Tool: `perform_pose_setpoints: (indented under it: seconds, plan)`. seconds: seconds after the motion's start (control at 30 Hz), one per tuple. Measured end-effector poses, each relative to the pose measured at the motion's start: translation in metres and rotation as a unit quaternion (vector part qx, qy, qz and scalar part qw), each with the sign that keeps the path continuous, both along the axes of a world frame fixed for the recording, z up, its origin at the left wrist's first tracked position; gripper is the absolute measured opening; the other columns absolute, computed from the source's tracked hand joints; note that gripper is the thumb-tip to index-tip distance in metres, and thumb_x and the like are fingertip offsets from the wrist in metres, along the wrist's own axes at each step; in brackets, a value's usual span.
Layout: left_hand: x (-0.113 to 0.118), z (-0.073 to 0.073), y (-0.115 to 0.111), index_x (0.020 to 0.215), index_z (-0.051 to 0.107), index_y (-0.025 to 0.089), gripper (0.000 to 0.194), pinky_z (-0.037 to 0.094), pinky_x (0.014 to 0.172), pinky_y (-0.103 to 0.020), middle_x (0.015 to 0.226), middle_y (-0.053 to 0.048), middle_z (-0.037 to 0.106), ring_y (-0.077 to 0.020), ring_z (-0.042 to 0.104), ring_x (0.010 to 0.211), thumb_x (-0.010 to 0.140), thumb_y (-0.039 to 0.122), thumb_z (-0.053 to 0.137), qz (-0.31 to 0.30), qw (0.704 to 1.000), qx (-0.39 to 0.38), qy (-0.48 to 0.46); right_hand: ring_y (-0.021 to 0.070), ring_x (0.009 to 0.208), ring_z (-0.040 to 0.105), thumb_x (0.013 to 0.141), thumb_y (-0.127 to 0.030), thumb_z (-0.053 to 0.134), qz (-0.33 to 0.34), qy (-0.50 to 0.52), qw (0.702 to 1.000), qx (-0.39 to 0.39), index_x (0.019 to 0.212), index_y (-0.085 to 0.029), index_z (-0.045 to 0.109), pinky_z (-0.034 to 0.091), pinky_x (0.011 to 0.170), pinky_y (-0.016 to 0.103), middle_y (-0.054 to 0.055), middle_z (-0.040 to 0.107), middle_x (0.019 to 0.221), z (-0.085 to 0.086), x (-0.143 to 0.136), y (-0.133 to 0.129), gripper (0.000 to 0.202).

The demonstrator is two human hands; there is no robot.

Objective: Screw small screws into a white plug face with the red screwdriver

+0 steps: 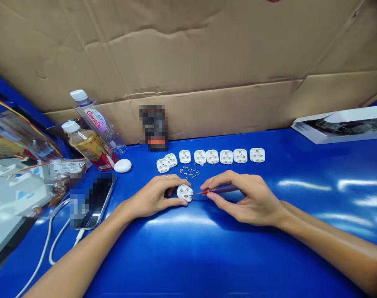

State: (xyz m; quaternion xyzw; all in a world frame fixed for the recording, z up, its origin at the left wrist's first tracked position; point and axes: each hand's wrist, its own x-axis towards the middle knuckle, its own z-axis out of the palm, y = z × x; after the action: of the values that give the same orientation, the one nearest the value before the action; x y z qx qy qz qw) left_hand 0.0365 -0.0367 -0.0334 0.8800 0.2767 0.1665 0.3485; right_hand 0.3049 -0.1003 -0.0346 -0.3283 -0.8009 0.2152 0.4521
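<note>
Between thumb and fingers, my left hand (155, 194) grips a white plug housing (182, 192) with brass parts inside, its open face turned up and toward the right. My right hand (246, 198) is closed around the handle of a screwdriver (221, 189). The screwdriver lies nearly level, and its thin shaft reaches to the plug's right side. Just beyond the plug, small brass screws (190, 171) lie loosely scattered. Behind them several similar white plug housings (212, 157) form a row, and two at the left end overlap.
Two plastic bottles (92, 145), a white oval case (122, 165) and a phone (97, 203) on a white cable (48, 231) are at left. A blurred-out dark item (153, 128) stands by the cardboard wall (188, 62). An open white box (340, 124) sits at the back right of the blue table (188, 256).
</note>
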Motion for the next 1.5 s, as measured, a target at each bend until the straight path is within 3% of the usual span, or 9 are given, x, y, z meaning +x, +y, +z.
perform_pose_setpoints:
  seconds: [0.13,0.53,1.2,1.5]
  plan:
    - [0.0008,0.0002,-0.0008,0.131,0.073,0.020,0.041,0.048,0.071,-0.026,0.099,-0.004,0.077,-0.0151,0.062,0.073,0.095,0.040,0.079,-0.001,1.000,0.000,0.003,0.0182,0.086,0.084,0.097,-0.015,0.069,0.005,-0.002,1.000,0.002,0.107,-0.025,0.068,0.072,0.081,0.027,0.001,0.084,0.099,-0.0009,0.0005,0.0003,0.015]
    - [0.0002,-0.0014,-0.0014,0.135,0.071,0.018,0.048,0.048,0.074,-0.026,0.102,-0.006,0.075,-0.0173,0.065,0.081,0.097,0.047,0.076,0.000,1.000,0.001,0.007,0.0157,0.085,0.083,0.096,-0.010,0.068,0.007,-0.008,0.999,0.044,0.108,-0.024,0.066,0.070,0.081,0.023,0.001,0.083,0.098,-0.0022,0.0005,0.0014,0.018]
    - [0.0007,-0.0023,-0.0015,0.135,0.072,0.017,0.050,0.044,0.069,-0.026,0.095,-0.004,0.073,-0.0151,0.059,0.072,0.097,0.049,0.076,0.002,1.000,0.012,0.006,0.0167,0.089,0.083,0.095,-0.008,0.068,0.011,-0.039,0.996,0.080,0.111,-0.022,0.066,0.068,0.079,0.022,0.003,0.084,0.101,-0.0053,0.0041,0.0004,0.021]
    - [0.0000,-0.0027,-0.0020,0.135,0.071,0.019,0.046,0.046,0.076,-0.027,0.102,-0.005,0.075,-0.0177,0.066,0.084,0.097,0.043,0.078,0.001,1.000,0.014,0.013,0.0181,0.092,0.083,0.095,-0.007,0.069,0.026,-0.047,0.992,0.114,0.110,-0.021,0.067,0.066,0.081,0.023,0.004,0.084,0.102,-0.0065,0.0044,0.0005,0.021]
